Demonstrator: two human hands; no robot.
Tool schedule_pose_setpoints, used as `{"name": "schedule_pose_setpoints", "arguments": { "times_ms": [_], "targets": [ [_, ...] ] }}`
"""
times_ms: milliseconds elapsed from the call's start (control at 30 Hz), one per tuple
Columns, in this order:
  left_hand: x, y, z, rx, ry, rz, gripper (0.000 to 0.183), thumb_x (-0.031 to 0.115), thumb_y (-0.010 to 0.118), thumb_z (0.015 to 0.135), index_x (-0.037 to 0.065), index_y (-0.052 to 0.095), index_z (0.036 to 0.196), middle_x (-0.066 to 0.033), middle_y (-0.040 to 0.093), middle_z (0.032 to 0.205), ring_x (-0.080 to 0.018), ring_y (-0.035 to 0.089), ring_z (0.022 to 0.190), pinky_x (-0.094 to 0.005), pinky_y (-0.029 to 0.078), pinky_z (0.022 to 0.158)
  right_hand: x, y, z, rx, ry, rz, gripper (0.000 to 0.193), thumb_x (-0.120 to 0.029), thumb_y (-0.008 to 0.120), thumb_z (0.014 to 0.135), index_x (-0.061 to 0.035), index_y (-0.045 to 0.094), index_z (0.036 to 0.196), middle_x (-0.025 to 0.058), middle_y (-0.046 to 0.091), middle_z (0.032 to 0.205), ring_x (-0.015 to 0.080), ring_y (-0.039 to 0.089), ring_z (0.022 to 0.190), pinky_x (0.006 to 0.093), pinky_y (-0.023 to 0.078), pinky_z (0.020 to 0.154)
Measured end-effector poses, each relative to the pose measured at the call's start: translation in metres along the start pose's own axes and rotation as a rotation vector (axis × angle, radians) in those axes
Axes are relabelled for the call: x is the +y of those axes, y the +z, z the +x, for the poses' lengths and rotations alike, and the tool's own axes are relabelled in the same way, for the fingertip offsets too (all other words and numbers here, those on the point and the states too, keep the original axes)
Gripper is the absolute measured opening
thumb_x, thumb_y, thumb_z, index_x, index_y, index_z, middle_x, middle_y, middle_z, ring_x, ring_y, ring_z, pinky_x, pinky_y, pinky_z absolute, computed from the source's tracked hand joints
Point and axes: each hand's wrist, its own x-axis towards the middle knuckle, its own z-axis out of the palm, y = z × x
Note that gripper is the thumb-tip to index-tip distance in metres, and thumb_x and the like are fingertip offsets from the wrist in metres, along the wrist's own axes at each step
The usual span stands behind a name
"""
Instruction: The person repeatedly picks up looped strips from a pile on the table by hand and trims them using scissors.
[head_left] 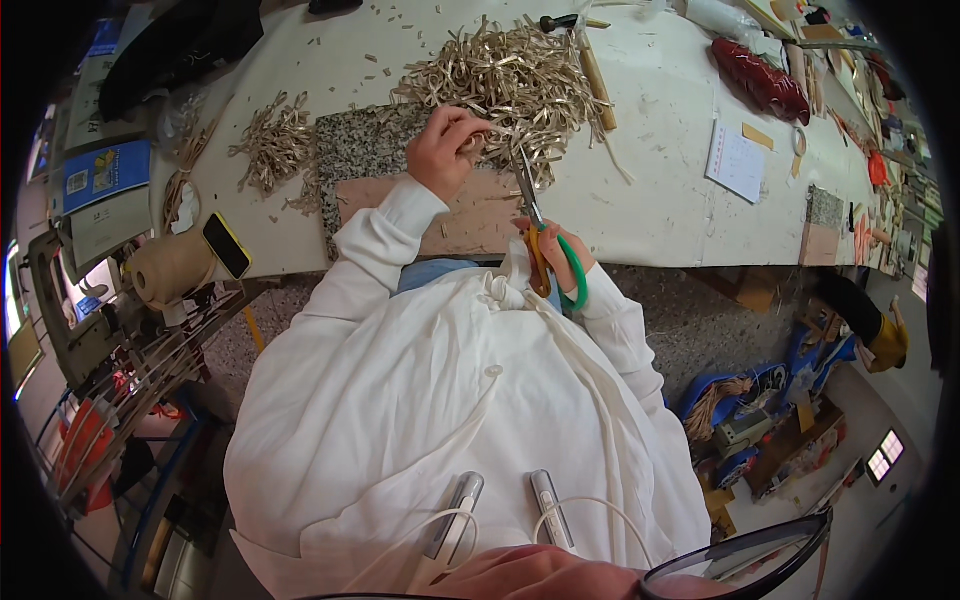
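Far left, a roll of tan cord point(172, 268) and a yellow-edged phone point(228, 246) are parked at the edge of the counter point(660, 200). Next over, a small heap of tan strips point(275, 140) is seen beside a speckled stone slab point(360, 150). The left hand point(445, 150) is pinched shut on 1 thin strip point(478, 143) — it is held up over the slab, right at the edge of the big pile of strips point(510, 85). The strip looks featherlight, floppy and easy to crease, so it is probably best gripped close to the cut line with fingertips. The right hand point(555, 262) is wrapped through the orange and green handles of the scissors point(530, 205), blades pointed up at the strip — slightly parted, as far as can be told. Further right, a notepad point(737, 160) and a dark red bundle point(760, 80) are lying.
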Motion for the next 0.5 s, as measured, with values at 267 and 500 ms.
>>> {"name": "schedule_pose_setpoints", "arguments": {
  "times_ms": [267, 500],
  "targets": [
    [0.014, -0.014, -0.009, -0.014, 0.144, -0.067, 0.036, -0.011, 0.068, 0.063, 0.009, 0.065, 0.094, -0.0042, 0.054, 0.09, -0.0125, 0.055, 0.065, -0.024, 0.045, 0.054, -0.027, 0.005, 0.0, 0.02, 0.04, 0.01, 0.069, -0.064, 0.035, 0.088, -0.0028, 0.056, 0.112, -0.0008, 0.049, 0.06, 0.0086, 0.047, 0.048, 0.0255, 0.037, 0.046],
    [0.038, -0.035, -0.011, -0.263, -1.113, -1.344, 0.039, 0.038, 0.052, 0.092, 0.006, 0.055, 0.114, -0.0035, 0.059, 0.106, -0.0154, 0.059, 0.096, -0.0271, 0.05, 0.077, -0.015, 0.003, -0.003, 0.143, -0.169, -0.297, 0.055, -0.055, 0.042, 0.09, -0.0088, 0.054, 0.116, -0.0017, 0.051, 0.061, 0.011, 0.05, 0.049, 0.0261, 0.04, 0.048]
  ]
}}
